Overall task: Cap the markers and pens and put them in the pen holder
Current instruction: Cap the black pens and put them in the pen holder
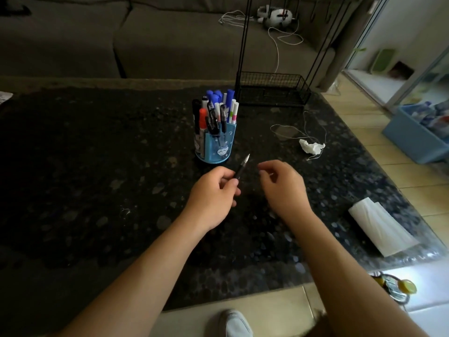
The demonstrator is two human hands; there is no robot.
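A blue pen holder [220,148] with a cat sticker stands on the dark speckled table [97,166], packed with several capped markers and pens [216,110]. Just in front of it, my left hand [213,193] grips a black pen [241,167] by its barrel, the uncapped silver tip pointing up and away toward the holder. My right hand [284,183] hovers to the right of the pen, fingers curled with thumb and forefinger pinched; whether a cap sits between them cannot be told.
A black wire basket [274,90] stands behind the holder at the table's far edge. A crumpled tissue with thread [312,145] lies to the right, a folded white cloth [381,227] near the right edge. A sofa runs behind the table.
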